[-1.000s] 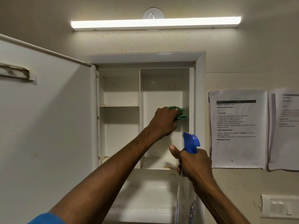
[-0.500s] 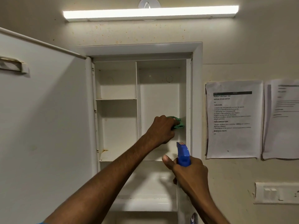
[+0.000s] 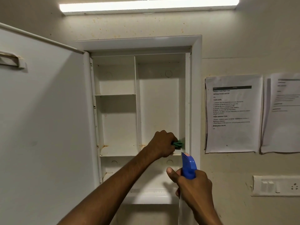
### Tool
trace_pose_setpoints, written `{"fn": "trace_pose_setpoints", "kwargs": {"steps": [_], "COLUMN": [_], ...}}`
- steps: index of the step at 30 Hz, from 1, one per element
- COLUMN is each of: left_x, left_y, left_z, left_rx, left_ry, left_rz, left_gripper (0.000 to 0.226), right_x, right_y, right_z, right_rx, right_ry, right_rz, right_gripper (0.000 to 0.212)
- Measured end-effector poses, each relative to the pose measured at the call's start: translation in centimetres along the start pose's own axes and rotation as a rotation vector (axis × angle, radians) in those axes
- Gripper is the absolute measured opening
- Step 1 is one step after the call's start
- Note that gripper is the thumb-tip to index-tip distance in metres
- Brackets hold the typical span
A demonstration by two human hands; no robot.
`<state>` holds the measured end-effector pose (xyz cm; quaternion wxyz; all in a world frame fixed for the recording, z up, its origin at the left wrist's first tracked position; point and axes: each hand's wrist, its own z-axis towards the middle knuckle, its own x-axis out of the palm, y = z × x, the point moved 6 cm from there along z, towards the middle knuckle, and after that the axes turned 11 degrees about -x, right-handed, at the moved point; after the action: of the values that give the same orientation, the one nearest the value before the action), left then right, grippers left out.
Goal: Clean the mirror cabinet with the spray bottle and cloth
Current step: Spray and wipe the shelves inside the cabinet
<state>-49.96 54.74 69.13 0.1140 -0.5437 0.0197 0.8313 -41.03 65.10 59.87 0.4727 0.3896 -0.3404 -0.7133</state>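
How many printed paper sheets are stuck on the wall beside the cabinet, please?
2. One sheet hangs just right of the cabinet, its headed text partly legible. The second sheet is to its right, cut off by the picture's edge; more could lie beyond it.

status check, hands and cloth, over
Left hand gripping green cloth, low in cabinet's right compartment. Right hand holding spray bottle. Nothing blocking.

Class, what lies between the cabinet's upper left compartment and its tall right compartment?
In the head view, a white vertical divider of the cabinet separates them.
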Motion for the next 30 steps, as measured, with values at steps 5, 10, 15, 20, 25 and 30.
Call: {"fn": "trace_pose_setpoints", "kwargs": {"steps": [5, 10, 15, 20, 25, 30], "left_x": [-1.2, -4.5, -13.2, -17.0, -18.3, -18.5], "left_y": [-0.4, 0.7, 1.3, 1.4, 2.1, 2.1], "left_z": [0.9, 0.9, -1.7, 0.6, 2.6, 3.4], "left_rx": [-0.04, -0.185, -0.03, 0.066, 0.132, 0.141], "left_ry": [0.125, 0.116, -0.639, -0.771, -0.759, -0.693], "left_rz": [-0.003, -0.238, -0.068, 0.349, 0.544, 0.362], "left_gripper": [0.034, 0.024, 0.036, 0.07, 0.068, 0.073], "right_x": [-0.4, -1.5, -1.5, 0.3, 1.9, 3.1], "right_y": [0.1, 1.9, 6.2, 10.7, 12.3, 12.7], "right_z": [-0.1, 0.8, 3.3, 7.8, 11.7, 13.6], "right_rx": [0.02, -0.003, -0.158, -0.202, -0.078, -0.052], "right_ry": [0.015, 0.039, 0.094, 0.112, 0.123, 0.119], "right_rz": [0.007, 0.03, 0.048, 0.098, 0.234, 0.269], "right_gripper": [0.032, 0.03, 0.029, 0.028, 0.034, 0.02]}}
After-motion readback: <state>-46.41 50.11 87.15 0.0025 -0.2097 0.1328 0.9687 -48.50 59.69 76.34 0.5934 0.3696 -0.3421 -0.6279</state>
